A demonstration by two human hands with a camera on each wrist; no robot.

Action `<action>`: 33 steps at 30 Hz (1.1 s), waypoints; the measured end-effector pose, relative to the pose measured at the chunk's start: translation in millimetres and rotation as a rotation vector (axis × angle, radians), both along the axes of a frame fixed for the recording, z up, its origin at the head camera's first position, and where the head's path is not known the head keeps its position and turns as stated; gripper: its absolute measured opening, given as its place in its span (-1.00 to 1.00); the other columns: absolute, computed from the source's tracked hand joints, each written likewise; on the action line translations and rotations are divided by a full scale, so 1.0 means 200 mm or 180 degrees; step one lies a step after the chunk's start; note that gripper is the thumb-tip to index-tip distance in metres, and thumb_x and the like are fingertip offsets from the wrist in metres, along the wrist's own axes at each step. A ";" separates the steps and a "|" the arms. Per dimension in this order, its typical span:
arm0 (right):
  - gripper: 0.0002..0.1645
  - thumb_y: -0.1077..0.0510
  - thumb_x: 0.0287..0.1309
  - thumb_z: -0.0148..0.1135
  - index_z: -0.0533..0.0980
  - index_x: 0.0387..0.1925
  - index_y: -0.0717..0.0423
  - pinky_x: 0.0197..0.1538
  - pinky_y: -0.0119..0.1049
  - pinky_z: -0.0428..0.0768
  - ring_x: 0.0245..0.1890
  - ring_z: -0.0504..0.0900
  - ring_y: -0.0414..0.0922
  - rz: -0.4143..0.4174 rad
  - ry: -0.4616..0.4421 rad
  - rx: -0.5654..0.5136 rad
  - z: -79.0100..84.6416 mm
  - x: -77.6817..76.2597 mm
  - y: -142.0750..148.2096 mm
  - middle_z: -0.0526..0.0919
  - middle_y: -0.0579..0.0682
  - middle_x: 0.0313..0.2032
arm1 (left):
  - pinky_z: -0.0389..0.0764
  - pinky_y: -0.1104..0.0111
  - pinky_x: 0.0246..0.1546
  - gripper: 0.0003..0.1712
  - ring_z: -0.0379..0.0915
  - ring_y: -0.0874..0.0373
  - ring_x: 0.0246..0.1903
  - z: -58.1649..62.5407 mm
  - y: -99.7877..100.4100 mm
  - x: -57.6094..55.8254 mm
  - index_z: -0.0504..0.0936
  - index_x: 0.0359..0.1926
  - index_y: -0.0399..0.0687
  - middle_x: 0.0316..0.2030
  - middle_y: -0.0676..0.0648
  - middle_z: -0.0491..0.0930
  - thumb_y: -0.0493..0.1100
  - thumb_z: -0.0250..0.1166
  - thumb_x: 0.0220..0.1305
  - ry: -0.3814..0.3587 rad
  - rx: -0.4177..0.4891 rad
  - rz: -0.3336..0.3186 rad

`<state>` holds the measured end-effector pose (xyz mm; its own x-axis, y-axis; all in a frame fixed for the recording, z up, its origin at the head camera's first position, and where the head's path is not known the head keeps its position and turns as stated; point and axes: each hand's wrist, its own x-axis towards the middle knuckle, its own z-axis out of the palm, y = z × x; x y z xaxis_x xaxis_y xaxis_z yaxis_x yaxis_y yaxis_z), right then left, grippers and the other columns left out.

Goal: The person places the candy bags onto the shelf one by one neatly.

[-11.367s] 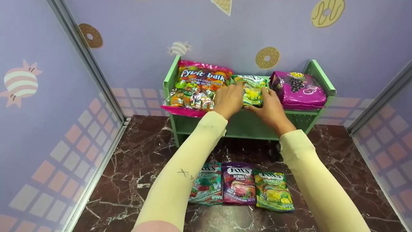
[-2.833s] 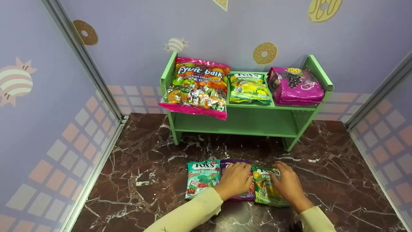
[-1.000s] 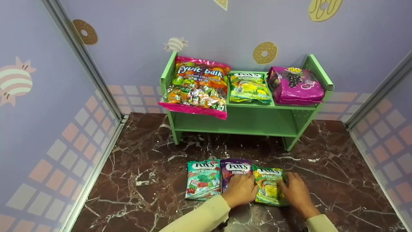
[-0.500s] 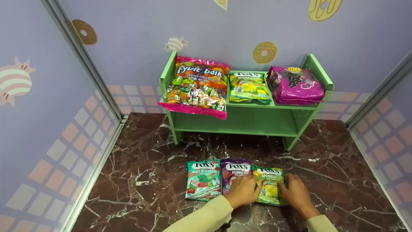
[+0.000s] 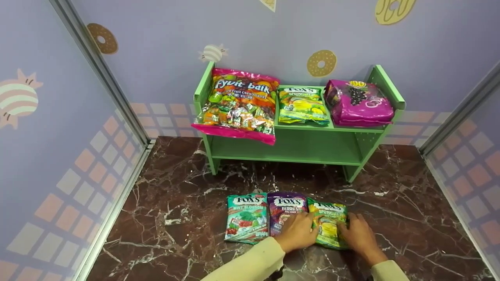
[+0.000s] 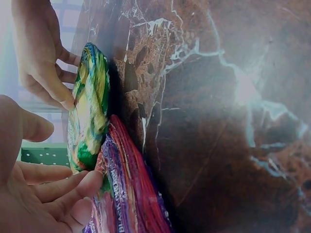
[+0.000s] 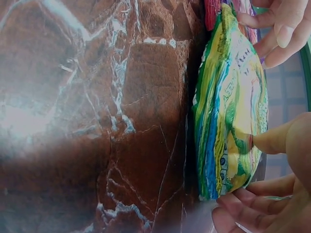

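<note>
Three FOX'S candy bags lie in a row on the marble floor: a teal mint bag (image 5: 247, 218), a purple berries bag (image 5: 287, 208) and a yellow-green bag (image 5: 327, 226). My left hand (image 5: 299, 232) covers the lower part of the purple bag, its fingertips at the seam where that bag meets the yellow-green one. In the left wrist view, its thumb stands apart from both bags. At the opposite edge, my right hand (image 5: 361, 236) pinches the yellow-green bag, thumb (image 7: 272, 141) on its printed face and fingers along its side.
Behind the row stands a green two-tier shelf (image 5: 289, 150). Its upper tier bears a large Fyuit baik candy bag (image 5: 242, 103), another yellow-green FOX'S bag (image 5: 302, 105) and a purple grape-printed bag (image 5: 361, 105). Patterned lilac walls (image 5: 164, 62) rise on the sides and back.
Earlier, both hands were at the yellow-green bag on the shelf; they have since come down to the floor row. Over the last half second, the floor's yellow-green bag has shifted slightly right and straightened.
</note>
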<state>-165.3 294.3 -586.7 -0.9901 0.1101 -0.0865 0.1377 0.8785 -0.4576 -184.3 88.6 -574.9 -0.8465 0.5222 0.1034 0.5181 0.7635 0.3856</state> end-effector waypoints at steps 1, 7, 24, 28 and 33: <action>-0.34 0.03 0.23 0.19 0.37 0.13 0.53 0.01 0.26 0.46 -0.01 0.50 0.42 0.0005 -0.0022 0.0004 0.00 0.00 0.00 0.46 0.45 -0.01 | 0.60 0.31 -0.37 -0.60 0.61 0.10 -0.34 0.00 0.00 0.00 0.63 0.02 -0.07 -0.28 -0.03 0.67 0.04 0.18 0.28 0.0017 0.0015 -0.0010; -0.32 0.03 0.23 0.20 0.37 0.14 0.55 0.01 0.27 0.45 -0.01 0.50 0.43 -0.0002 -0.0061 0.0024 0.00 0.00 0.01 0.46 0.46 0.00 | 0.60 0.30 -0.33 -0.64 0.62 0.11 -0.31 -0.01 0.01 0.00 0.64 -0.07 -0.03 -0.28 0.01 0.66 0.08 0.18 0.30 -0.0003 0.0038 0.0020; -0.33 0.02 0.24 0.17 0.38 0.06 0.60 0.04 0.27 0.44 -0.01 0.48 0.45 -0.0046 -0.0107 -0.0049 0.00 0.00 0.03 0.49 0.51 -0.06 | 0.57 0.30 -0.36 -0.58 0.56 0.12 -0.33 0.00 0.03 -0.01 0.55 0.05 -0.05 -0.26 0.00 0.61 0.09 0.17 0.31 -0.0502 0.0068 0.0236; -0.33 -0.01 0.26 0.14 0.38 0.04 0.60 0.03 0.25 0.46 0.00 0.49 0.45 -0.0082 -0.0235 -0.0135 0.00 0.00 0.03 0.51 0.53 -0.06 | 0.59 0.29 -0.31 -0.48 0.58 0.10 -0.30 0.01 0.04 -0.02 0.50 0.15 -0.09 -0.21 -0.02 0.63 0.13 0.15 0.32 -0.0590 -0.0030 0.0272; -0.36 -0.02 0.27 0.14 0.41 0.00 0.58 0.00 0.23 0.49 -0.01 0.51 0.45 -0.0116 -0.0278 -0.0245 0.00 0.01 0.03 0.53 0.56 -0.08 | 0.57 0.31 -0.34 -0.47 0.59 0.11 -0.36 0.00 0.06 -0.02 0.51 0.11 -0.14 -0.28 -0.02 0.63 0.14 0.15 0.32 -0.0450 -0.0151 0.0244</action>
<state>-164.2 300.6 -587.6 -0.9739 0.1357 -0.1817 0.2112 0.8349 -0.5083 -189.2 100.9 -575.8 -0.8884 0.4570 -0.0429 0.4007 0.8178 0.4130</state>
